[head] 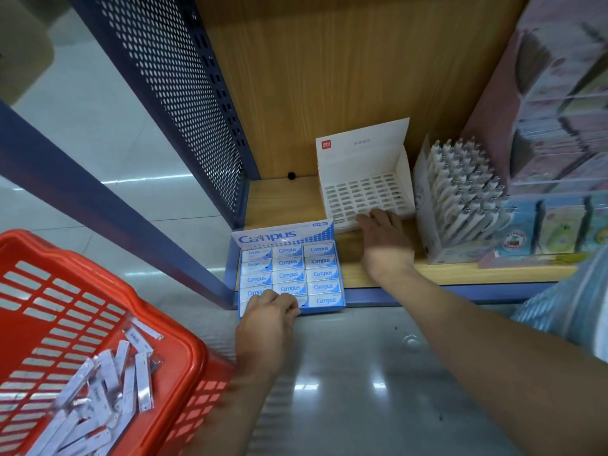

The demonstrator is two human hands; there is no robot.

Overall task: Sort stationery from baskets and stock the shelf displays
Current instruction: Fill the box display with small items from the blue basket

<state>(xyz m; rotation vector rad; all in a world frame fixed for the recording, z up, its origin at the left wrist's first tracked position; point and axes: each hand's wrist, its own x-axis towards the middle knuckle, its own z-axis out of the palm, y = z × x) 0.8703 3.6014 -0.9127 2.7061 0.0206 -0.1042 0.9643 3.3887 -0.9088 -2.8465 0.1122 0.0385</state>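
A blue and white Campus eraser display box (289, 268) sits at the shelf's front left corner, overhanging the edge. My left hand (268, 315) grips its near left corner. Behind it stands an empty white display tray (362, 189) with a slotted floor and a raised back flap. My right hand (383, 238) lies palm down on the tray's front edge, fingers spread. At lower left, a red plastic basket (98, 324) holds several narrow white packets (108, 380).
The wooden shelf (460, 274) has a blue perforated side panel (184, 80) on the left. A full pen display (460, 205) stands right of the white tray, with pastel notebook packs (559, 126) further right. Grey floor lies below.
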